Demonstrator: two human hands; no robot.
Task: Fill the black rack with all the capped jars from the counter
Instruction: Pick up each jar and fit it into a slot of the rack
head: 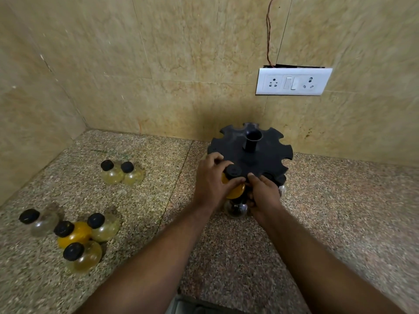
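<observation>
Left hand [210, 181] gripping yellow jar [235, 191], its black cap [233, 170] sitting at near-left rim notch of black rack [229, 146]. Right hand [265, 194] curling just beside jar, thumb touching rack rim; whether gripping jar or rack, cannot tell. Rack standing close to back wall [181, 87], notches gaping along far and right rim. Two pale jars [112, 176] sitting well left, four more jars [76, 235] clustering near front-left; broad counter [158, 177] strip lying between.

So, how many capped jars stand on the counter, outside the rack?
6. Two back-left jars touch side by side; nearer, a cluster: clear jar, orange jar, two yellowish jars. None seems hidden.
</observation>
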